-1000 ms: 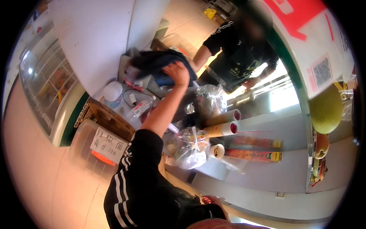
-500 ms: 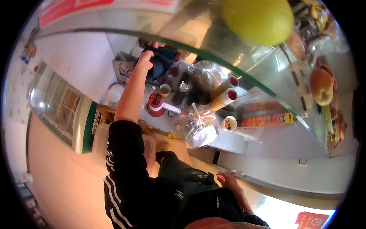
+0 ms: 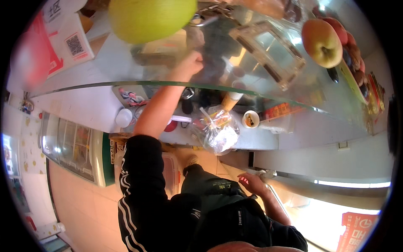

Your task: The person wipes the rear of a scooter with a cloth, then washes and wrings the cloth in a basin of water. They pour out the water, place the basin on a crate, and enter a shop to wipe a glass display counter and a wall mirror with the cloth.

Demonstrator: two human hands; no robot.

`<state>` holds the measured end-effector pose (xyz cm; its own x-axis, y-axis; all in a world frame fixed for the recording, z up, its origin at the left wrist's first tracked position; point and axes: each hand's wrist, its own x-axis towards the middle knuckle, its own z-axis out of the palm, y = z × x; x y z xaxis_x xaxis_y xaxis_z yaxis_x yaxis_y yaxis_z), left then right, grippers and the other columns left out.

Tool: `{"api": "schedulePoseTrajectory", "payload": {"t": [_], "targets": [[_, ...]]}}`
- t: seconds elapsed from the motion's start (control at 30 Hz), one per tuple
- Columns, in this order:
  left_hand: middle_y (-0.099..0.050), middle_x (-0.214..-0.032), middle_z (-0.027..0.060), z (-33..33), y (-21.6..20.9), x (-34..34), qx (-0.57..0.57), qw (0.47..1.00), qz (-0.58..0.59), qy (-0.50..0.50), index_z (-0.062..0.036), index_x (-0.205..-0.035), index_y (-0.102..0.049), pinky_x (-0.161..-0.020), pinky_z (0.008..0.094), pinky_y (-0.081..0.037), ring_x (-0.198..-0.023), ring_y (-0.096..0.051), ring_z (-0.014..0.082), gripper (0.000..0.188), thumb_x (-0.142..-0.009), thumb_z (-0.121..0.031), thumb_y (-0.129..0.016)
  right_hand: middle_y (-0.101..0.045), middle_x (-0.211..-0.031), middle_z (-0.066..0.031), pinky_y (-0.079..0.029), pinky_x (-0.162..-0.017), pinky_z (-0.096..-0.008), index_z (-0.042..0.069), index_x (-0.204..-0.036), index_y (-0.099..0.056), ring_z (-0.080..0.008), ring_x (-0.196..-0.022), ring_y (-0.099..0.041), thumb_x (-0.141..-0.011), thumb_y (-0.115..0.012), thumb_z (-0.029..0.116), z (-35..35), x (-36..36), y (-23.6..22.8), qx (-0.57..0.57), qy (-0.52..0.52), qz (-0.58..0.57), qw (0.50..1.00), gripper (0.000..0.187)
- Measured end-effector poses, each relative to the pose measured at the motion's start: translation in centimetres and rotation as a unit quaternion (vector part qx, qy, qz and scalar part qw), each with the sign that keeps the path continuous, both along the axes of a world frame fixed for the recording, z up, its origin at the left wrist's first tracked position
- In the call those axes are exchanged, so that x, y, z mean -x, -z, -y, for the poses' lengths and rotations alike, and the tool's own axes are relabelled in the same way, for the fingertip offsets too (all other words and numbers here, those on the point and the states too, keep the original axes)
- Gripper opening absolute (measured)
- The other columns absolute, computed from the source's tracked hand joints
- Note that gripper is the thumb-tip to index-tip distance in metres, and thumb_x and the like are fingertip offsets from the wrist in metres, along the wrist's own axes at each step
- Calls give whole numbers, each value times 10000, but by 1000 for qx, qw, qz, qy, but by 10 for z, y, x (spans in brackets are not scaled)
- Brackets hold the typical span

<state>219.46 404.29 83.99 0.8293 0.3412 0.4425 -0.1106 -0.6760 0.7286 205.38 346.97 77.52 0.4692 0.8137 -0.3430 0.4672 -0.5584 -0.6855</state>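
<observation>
My left arm reaches far forward, crossing the glass shelf's edge. My left hand is closed like a fist and shows in the glass area; whatever it may hold is hidden. Below the forearm stand a white tub and a red object, partly covered by my arm. To the right lie a knotted clear plastic bag and a paper cup with small things inside. My right hand hangs low by my right side, fingers loosely extended and apart, with nothing seen in it.
On the glass rest a large yellow-green round object, a rectangular brown frame and an apple among other fruit. A glass-topped freezer stands at left. Beside my legs is a clear plastic bin.
My left hand has moved right and farther forward; the dark cloth it held is no longer visible. The view has shifted, so the glass covers more of the counter. My right hand stays low.
</observation>
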Motion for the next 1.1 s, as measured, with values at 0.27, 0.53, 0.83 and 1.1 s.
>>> {"api": "schedulePoseTrajectory", "payload": {"t": [0.27, 0.53, 0.83, 1.1], "targets": [[-695, -961, 147, 38, -33, -55, -16, 994, 100, -31, -44, -1035, -695, -841, 428, -522, -932, -666, 311, 244, -836, -185, -705, -720, -1014, -132, -575, -783, -406, 76, -1158, -703, -301, -906, -723, -957, -659, 155, 36, 22, 3, -20, 95, -6, 995, 220], [-717, -952, 99, 60, -106, -68, -49, 981, 186, -4, -46, -1062, -730, -838, 413, -530, -929, -681, 267, 296, -886, -284, -727, -724, -1000, -138, -580, -763, -393, 68, -1120, -705, -301, -878, -723, -942, -679, 118, 53, 41, -2, -78, 138, 38, 987, 187], [-756, -836, 63, 55, -7, -82, -39, 998, -31, -45, 30, -1005, -752, -680, 289, -540, -766, -692, 127, 234, -886, -168, -794, -721, -991, -151, -573, -763, -393, 56, -1159, -693, -305, -857, -714, -949, -672, 127, -13, 27, -40, -186, 187, -26, 964, 223], [-736, -872, 153, 63, -59, -31, -250, 957, -24, -142, -62, -920, -759, -752, 462, -547, -846, -709, 356, 256, -883, -314, -729, -512, -1338, -259, -462, -1040, -469, -1, -1447, -370, -431, -1211, -546, -732, -890, 263, -212, -135, 3, -257, 404, 150, 865, 923]]}}
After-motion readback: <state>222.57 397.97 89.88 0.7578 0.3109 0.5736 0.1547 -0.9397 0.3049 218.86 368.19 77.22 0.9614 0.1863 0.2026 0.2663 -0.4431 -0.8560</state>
